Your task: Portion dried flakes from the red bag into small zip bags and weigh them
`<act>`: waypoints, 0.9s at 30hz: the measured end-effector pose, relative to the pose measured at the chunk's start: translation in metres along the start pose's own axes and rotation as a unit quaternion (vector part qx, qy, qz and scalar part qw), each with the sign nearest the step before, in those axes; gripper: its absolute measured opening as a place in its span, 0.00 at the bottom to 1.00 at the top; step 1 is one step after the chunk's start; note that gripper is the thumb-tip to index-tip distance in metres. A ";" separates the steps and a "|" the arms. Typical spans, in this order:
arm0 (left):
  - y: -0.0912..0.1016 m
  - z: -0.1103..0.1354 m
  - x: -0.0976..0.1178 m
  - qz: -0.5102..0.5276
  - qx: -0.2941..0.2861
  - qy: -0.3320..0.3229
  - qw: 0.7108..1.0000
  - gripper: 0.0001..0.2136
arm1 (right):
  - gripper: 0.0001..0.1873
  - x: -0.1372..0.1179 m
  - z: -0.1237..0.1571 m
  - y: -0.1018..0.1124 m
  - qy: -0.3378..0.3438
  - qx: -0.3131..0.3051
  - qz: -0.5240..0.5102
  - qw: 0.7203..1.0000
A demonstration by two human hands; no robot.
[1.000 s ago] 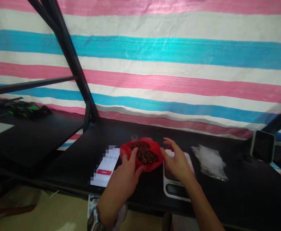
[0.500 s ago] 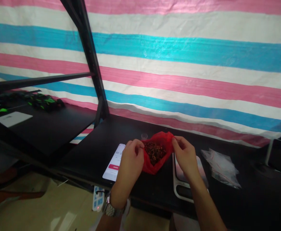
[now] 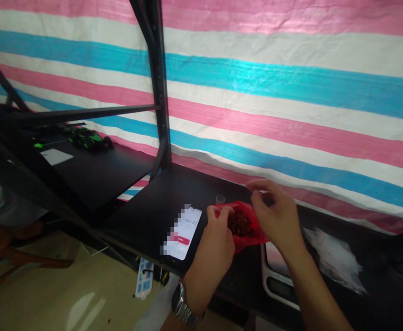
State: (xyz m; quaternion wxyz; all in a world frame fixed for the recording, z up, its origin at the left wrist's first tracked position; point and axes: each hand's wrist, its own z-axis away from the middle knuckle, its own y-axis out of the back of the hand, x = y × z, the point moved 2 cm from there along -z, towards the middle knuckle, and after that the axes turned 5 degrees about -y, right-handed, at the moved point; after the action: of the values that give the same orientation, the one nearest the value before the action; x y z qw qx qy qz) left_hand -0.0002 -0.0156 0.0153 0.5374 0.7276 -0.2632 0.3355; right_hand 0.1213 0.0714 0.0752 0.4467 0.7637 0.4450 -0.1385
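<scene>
The left hand (image 3: 215, 243) and the right hand (image 3: 279, 220) were each pinched on an opposite rim of the red bag (image 3: 251, 238), which sat open between them, its mouth stretched from one hand to the other, equally near to both.

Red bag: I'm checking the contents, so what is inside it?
Dark reddish-brown dried pieces lie inside the red bag. The left hand, gripping its rim, and the right hand cover its sides.

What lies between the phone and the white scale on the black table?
The head view shows the red bag of dark bits there, its rim held by the left hand.
</scene>
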 end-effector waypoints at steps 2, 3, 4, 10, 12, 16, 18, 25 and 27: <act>0.006 -0.001 0.000 -0.014 0.003 0.013 1.000 0.21 | 0.15 -0.006 -0.022 -0.036 -0.017 -0.142 0.114 0.983; 0.008 -0.001 0.000 -0.037 0.001 0.030 0.999 0.18 | 0.17 -0.004 -0.031 -0.056 -0.028 -0.221 0.182 0.958; 0.011 0.000 0.000 -0.067 0.001 0.049 0.997 0.16 | 0.18 0.000 -0.038 -0.074 -0.032 -0.266 0.204 0.942; 0.026 0.006 0.000 -0.148 0.002 0.098 0.984 0.13 | 0.16 0.028 -0.048 -0.122 -0.047 -0.336 0.257 0.905; 0.030 0.005 -0.007 -0.120 0.006 0.098 0.988 0.12 | 0.15 0.027 -0.049 -0.118 -0.036 -0.323 0.252 0.911; 0.040 -0.001 -0.022 -0.017 0.100 0.044 0.994 0.12 | 0.20 0.004 -0.048 -0.090 0.032 -0.308 0.168 0.936; 0.045 -0.002 -0.024 0.027 0.134 0.006 0.991 0.12 | 0.22 -0.013 -0.043 -0.066 0.093 -0.303 0.068 0.946; 0.045 0.011 0.005 0.068 0.076 -0.058 0.993 0.09 | 0.19 -0.032 0.003 0.036 0.079 -0.254 0.006 0.964; 0.035 0.013 0.011 0.016 0.031 -0.052 0.998 0.09 | 0.19 -0.018 0.019 0.055 0.026 -0.245 -0.011 0.969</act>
State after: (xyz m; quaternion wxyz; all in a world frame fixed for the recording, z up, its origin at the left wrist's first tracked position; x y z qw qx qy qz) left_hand -0.0162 -0.0384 0.0419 0.4944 0.7563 -0.2920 0.3136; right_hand 0.1593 0.0352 0.1065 0.6070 0.6291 0.4854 -0.0101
